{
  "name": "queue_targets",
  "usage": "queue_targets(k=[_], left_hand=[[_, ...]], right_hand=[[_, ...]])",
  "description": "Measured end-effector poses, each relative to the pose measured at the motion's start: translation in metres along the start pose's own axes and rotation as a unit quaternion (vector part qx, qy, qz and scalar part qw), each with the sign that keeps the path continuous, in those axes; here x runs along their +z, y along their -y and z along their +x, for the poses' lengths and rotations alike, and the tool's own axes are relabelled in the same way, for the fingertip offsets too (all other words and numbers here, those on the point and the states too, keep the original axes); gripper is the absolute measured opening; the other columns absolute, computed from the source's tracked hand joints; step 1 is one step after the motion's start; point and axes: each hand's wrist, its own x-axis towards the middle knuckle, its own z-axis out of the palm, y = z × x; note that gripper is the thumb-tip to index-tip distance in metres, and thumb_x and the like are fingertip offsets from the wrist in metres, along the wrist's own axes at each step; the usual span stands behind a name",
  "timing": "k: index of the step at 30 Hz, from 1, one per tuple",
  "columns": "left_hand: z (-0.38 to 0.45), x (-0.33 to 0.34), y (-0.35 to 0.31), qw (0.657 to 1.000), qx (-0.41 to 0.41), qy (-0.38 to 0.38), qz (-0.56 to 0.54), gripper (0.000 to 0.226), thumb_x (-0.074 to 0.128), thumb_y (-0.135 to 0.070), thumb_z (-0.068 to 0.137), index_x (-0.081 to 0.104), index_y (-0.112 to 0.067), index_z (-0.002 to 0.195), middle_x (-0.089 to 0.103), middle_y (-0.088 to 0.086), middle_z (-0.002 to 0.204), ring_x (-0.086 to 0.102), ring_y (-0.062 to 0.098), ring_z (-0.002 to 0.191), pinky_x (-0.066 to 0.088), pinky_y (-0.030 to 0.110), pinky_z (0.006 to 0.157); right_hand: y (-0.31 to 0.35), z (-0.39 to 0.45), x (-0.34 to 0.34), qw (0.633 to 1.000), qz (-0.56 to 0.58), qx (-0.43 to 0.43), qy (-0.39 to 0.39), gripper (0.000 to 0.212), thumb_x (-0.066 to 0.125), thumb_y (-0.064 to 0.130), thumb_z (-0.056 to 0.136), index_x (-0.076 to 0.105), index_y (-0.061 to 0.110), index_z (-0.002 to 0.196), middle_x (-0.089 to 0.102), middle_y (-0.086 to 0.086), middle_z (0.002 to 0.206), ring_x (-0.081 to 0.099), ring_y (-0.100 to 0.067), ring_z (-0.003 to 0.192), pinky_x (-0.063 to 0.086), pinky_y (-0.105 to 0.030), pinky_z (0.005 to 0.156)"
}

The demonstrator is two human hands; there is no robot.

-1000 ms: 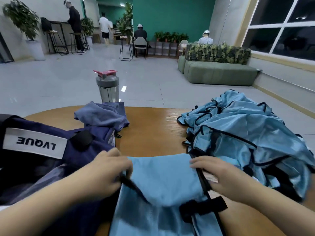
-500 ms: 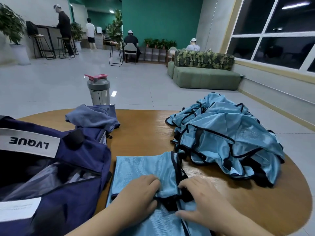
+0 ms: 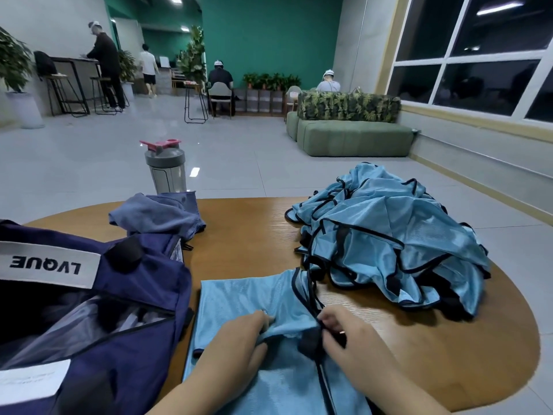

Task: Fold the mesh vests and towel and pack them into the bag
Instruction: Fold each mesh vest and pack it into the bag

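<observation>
A light blue mesh vest (image 3: 254,298) with black trim lies flat on the wooden table (image 3: 257,235) in front of me. My left hand (image 3: 236,339) pinches a fold of its fabric near the middle. Just to the right, my right hand (image 3: 347,333) pinches the vest's black-trimmed edge. A heap of several more blue mesh vests (image 3: 386,247) lies at the right. The open navy bag (image 3: 89,310) with a white label stands at the left. A grey-blue towel (image 3: 158,214) lies crumpled behind the bag.
A grey shaker bottle (image 3: 166,167) with a pink lid stands at the table's far edge behind the towel. The table's rounded right edge (image 3: 526,339) is close to the vest heap. A green sofa and several people are far off across the room.
Both hands drew back toward me along the vest and came closer together, bunching its fabric. The camera tilted up and shifted a little.
</observation>
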Motion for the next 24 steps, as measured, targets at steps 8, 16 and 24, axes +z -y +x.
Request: queue_targets(k=[8,16,24], left_hand=[[-0.003,-0.009,-0.003,0.996,-0.042,0.003,-0.074,0.012,0.04,-0.027,0.089,0.042,-0.036,0.097,0.06,-0.017,0.107,0.056,0.007,0.1,0.043,0.028,0.086],[0.0,-0.015,0.01,0.99,0.125,0.04,0.047,0.041,0.03,-0.048,0.088,0.059,-0.034,0.113,0.051,-0.018,0.13,0.029,-0.004,0.134,0.026,0.024,0.113],[0.004,-0.018,-0.021,0.987,0.075,0.139,0.013,0.02,0.039,-0.051,0.094,0.044,-0.031,0.095,0.016,-0.03,0.148,-0.007,-0.016,0.137,-0.007,0.024,0.116]], right_hand=[[-0.012,-0.004,-0.018,0.999,-0.019,0.038,0.003,0.033,0.054,0.005,0.088,0.056,0.039,0.088,0.061,0.021,0.089,0.048,0.01,0.094,0.038,-0.007,0.073],[-0.036,-0.009,-0.044,0.976,-0.163,0.093,0.112,0.025,0.053,0.017,0.087,0.039,0.037,0.084,0.043,0.02,0.095,0.039,-0.004,0.095,0.036,-0.021,0.087],[0.018,0.004,-0.059,0.953,-0.149,0.021,0.263,0.083,0.049,0.027,0.083,0.0,0.041,0.149,-0.011,0.024,0.153,-0.024,0.002,0.139,-0.015,-0.037,0.117]])
